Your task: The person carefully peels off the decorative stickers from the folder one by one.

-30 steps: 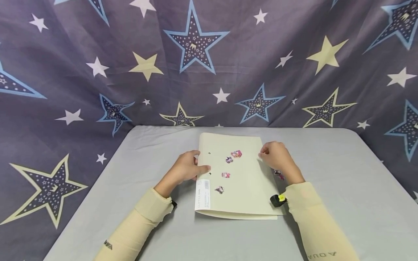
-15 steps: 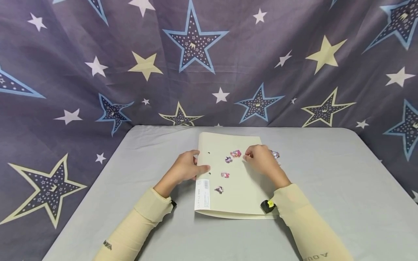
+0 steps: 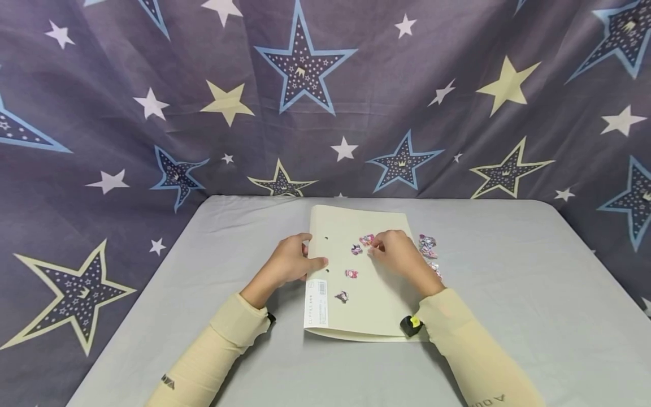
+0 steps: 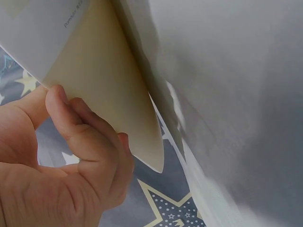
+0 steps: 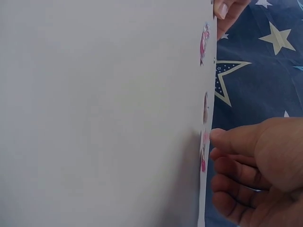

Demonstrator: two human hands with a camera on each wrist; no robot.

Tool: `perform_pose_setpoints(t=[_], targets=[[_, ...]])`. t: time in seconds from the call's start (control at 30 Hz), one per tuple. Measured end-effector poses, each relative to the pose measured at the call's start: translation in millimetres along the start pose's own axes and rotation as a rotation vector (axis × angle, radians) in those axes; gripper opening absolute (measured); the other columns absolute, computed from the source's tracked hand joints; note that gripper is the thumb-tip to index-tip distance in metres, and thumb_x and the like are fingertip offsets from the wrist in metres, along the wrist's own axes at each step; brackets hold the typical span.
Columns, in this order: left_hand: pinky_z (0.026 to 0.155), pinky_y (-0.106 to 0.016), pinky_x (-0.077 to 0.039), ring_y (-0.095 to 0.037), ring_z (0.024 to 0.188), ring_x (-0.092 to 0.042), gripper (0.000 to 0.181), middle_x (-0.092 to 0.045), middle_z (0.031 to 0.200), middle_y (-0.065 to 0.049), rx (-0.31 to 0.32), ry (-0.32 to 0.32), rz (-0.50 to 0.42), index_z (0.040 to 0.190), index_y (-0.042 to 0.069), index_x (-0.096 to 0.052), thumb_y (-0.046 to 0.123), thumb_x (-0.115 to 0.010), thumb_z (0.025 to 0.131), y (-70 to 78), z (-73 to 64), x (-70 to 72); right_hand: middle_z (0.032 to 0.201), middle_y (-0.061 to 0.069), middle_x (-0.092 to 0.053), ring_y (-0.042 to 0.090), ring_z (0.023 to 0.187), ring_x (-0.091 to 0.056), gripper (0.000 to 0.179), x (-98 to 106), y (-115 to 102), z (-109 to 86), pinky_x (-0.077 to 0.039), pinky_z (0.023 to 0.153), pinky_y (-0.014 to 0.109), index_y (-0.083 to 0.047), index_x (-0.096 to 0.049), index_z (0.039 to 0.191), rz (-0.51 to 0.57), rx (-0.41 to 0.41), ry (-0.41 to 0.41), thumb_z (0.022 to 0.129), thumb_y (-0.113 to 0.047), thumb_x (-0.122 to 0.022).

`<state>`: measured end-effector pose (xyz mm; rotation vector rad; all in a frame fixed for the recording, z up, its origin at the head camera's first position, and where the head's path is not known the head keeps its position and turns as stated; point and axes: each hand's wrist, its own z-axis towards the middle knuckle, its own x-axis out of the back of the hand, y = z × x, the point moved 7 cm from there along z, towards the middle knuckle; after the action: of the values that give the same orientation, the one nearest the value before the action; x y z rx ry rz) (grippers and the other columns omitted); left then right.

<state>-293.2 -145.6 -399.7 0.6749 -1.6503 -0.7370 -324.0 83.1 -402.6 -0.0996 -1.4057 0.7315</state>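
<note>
"Where's the cream clip file?"

"On the gray cloth."

"What's the left hand doing?"

"It grips the clip file's left edge, thumb on top, bent fingers underneath."

"And the right hand?"

"It's over the clip file's upper right part, back of the hand up, fingers bent. The tips are right by a pink sticker on the clip file. I can't tell if they pinch anything."

"More stickers?"

"A purple sticker on the clip file, and loose stickers just past its right edge."
</note>
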Motion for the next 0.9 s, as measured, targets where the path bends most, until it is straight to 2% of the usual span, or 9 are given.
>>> perform_pose_setpoints(t=[0.3, 0.5, 0.7, 0.9], targets=[[0.047, -0.029, -0.053, -0.019, 0.052, -0.063, 0.084, -0.054, 0.100, -0.012, -0.007, 0.009, 0.014, 0.153, -0.001, -0.042, 0.023, -0.085, 0.085, 0.6, 0.5, 0.3, 0.087, 0.006, -0.074, 0.020, 0.080, -0.067, 0.007, -10.0, -7.3, 4.3, -0.058, 0.078, 0.039, -0.006, -0.079, 0.094, 0.007, 0.002, -0.029, 0.093, -0.012, -0.075], [0.049, -0.033, -0.056, -0.019, 0.052, -0.064, 0.083, -0.054, 0.101, -0.013, -0.009, 0.013, 0.012, 0.153, -0.002, -0.042, 0.022, -0.085, 0.085, 0.4, 1.1, -0.1, 0.087, 0.006, -0.074, 0.021, 0.081, -0.067, 0.006, -12.0, -9.5, 4.7, -0.058, 0.079, 0.040, -0.006, -0.078, 0.093, -0.001, 0.013, -0.032, 0.092, -0.012, -0.075], [0.048, -0.030, -0.055, -0.019, 0.053, -0.064, 0.084, -0.054, 0.101, -0.013, -0.013, 0.011, 0.013, 0.153, -0.002, -0.042, 0.023, -0.085, 0.085, -0.2, 1.6, -0.6, 0.090, 0.007, -0.074, 0.022, 0.083, -0.068, 0.005, -11.8, -15.5, 3.7, -0.058, 0.080, 0.041, -0.007, -0.079, 0.091, -0.017, 0.060, -0.011, 0.092, -0.011, -0.077], [0.050, -0.034, -0.057, -0.019, 0.052, -0.065, 0.085, -0.055, 0.100, -0.012, -0.019, 0.012, 0.011, 0.152, -0.003, -0.042, 0.023, -0.085, 0.085, -1.1, 2.5, -0.6, 0.090, 0.007, -0.074, 0.021, 0.081, -0.067, 0.005, -12.0, -18.2, 3.1, -0.058, 0.078, 0.039, -0.007, -0.079, 0.091, -0.043, 0.088, 0.002, 0.092, -0.011, -0.076]])
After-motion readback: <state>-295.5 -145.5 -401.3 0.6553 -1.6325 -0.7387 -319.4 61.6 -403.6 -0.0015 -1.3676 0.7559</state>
